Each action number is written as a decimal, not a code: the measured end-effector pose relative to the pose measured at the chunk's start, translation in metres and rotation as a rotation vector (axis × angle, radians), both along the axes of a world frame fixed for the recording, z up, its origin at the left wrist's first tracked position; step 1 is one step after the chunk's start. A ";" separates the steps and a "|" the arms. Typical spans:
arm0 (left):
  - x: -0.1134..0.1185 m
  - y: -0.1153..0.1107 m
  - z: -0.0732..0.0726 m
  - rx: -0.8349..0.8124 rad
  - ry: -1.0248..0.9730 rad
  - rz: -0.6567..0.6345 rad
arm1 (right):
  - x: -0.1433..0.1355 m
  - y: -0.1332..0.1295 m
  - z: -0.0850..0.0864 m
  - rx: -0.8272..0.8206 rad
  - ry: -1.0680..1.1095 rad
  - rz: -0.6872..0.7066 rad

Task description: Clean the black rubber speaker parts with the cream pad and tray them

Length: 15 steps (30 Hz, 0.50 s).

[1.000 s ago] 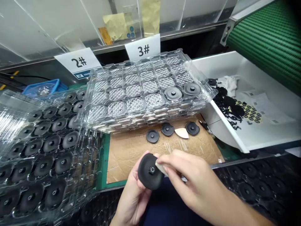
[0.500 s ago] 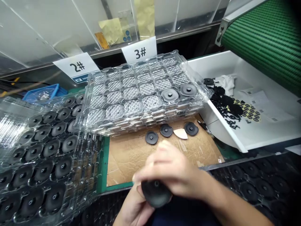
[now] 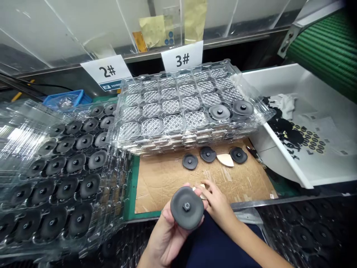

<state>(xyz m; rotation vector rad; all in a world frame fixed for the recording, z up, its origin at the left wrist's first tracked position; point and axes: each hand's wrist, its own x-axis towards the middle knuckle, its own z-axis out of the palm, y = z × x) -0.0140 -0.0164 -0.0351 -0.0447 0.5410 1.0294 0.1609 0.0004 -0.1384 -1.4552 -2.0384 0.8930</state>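
Observation:
A round dark grey disc with a small metal hub at its centre is gripped by its edges in my left hand, its face turned up toward me. Just right of it, my right hand holds a small cream-coloured piece, mostly covered by the fingers. On the cardboard sheet beyond my hands lie three more dark discs and a pale leaf-shaped piece.
A stack of clear trays stands behind the cardboard, two discs in its top tray. Disc-filled trays are at left. A white bin with black parts sits right, below a green belt. A blue basket is back left.
My hands have moved apart; the right hand has come off the disc and shifted right, and a cream piece now shows in it. The disc is tilted more toward me. The whole view has shifted.

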 end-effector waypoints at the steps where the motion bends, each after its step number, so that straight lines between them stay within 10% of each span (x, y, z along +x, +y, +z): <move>1: 0.001 0.001 -0.003 -0.017 0.006 0.048 | -0.001 0.000 0.000 0.009 -0.013 0.001; 9: -0.001 0.004 -0.008 -0.159 0.103 0.298 | -0.008 0.046 0.016 0.003 0.011 -0.004; 15: 0.003 -0.003 -0.001 -0.021 0.258 0.294 | -0.034 0.051 0.112 -0.001 0.192 0.011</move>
